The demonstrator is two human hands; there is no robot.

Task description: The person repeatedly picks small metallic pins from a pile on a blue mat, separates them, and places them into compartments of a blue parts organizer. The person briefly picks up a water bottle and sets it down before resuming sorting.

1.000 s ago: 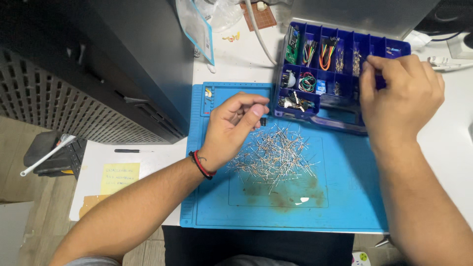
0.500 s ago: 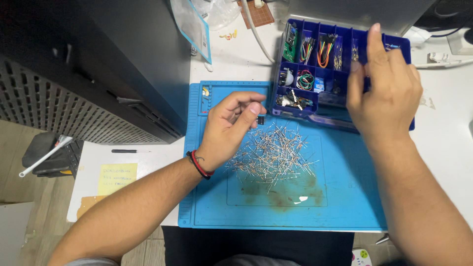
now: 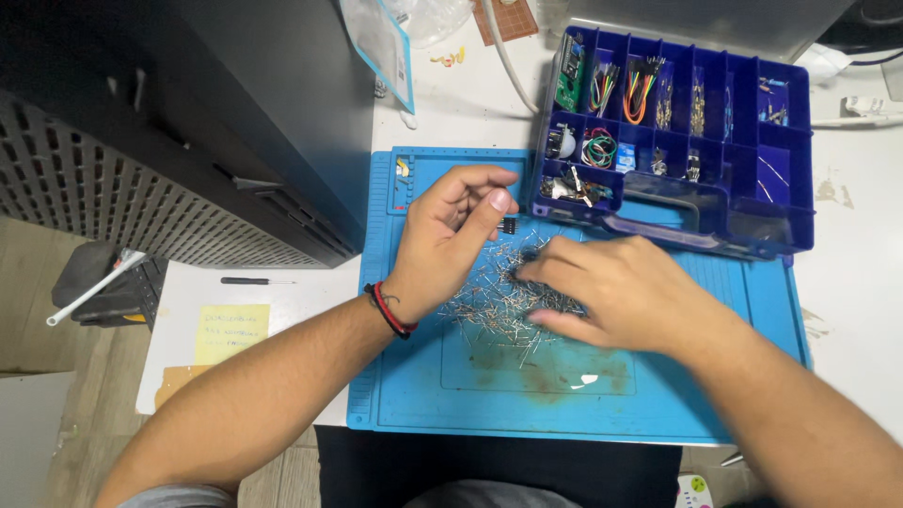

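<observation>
Right hand (image 3: 616, 292) has dropped from the parts box (image 3: 743, 141) at 1 o'clock onto the pin pile (image 3: 499, 301), fingers closing on pins. Left hand (image 3: 451, 235) half-curled, grip unclear.

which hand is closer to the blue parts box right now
Left, narrowly. The left hand is raised just left of the parts box, near its lower corner; the right hand lies lower on the pile of pins.

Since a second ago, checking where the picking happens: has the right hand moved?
Yes. The right hand has come down from the blue organiser box onto the pile of metal pins on the blue mat.
</observation>
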